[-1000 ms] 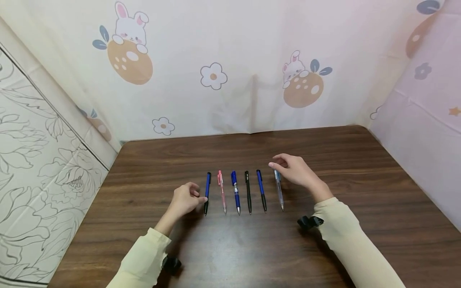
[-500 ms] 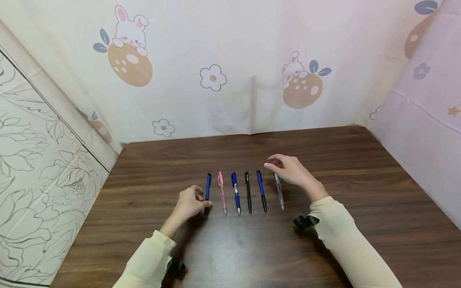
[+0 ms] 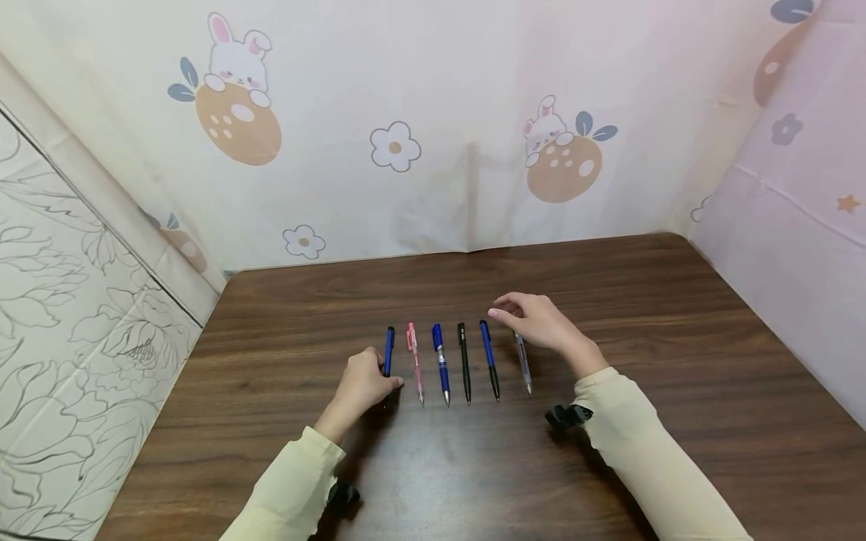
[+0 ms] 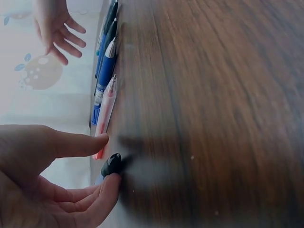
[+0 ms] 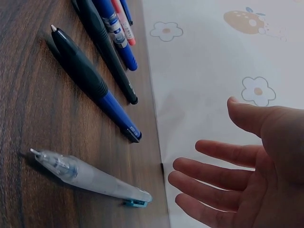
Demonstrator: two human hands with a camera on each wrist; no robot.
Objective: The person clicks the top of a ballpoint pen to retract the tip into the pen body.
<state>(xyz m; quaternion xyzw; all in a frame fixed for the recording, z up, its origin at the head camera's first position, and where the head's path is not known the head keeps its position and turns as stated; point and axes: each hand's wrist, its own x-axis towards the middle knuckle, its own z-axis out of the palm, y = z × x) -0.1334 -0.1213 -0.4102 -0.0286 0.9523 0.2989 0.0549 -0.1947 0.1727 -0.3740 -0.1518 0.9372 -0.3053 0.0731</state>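
Note:
Several pens lie side by side in a row on the wooden table. My left hand is low over the leftmost one, a blue pen with a black grip. In the left wrist view, my fingertips are right at that pen's dark tip, while the thumb stands apart on its other side. A pink pen lies just right of this hand. My right hand, fingers loosely bent and holding nothing, hovers over the upper end of the clear pen at the row's right end.
Between the outer pens lie a blue pen with a silver tip, a black pen and another blue pen with a black grip. A patterned cloth hangs behind the table's back edge.
My left hand has shifted right over the leftmost pen, its thumb now past the pen. The right hand has drifted slightly left. The pens have stayed in their row.

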